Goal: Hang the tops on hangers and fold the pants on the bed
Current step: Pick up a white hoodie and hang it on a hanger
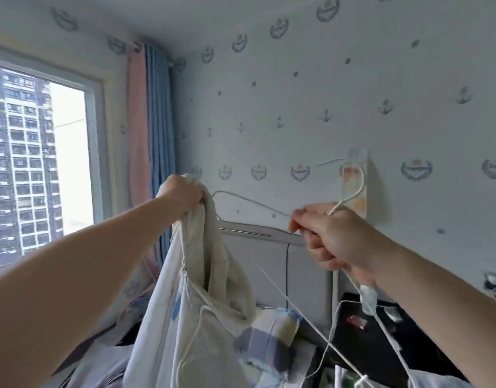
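Gripping white hooded top [196, 289] bunched in my left hand [182, 191], raised over the bed [269, 326]; right hand [333, 236] clenched w/ white wire hanger [252, 203] at its neck.

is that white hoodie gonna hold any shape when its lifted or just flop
Likely floppy: the white hoodie hangs in loose folds from the left hand. Probably light, since one bunched grip holds it up. Its dangling drawstring may snag the hanger.

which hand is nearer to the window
Left. The left hand, gripping the white top, is over toward the window; the right hand, holding the hanger, is farther off, by the wall.
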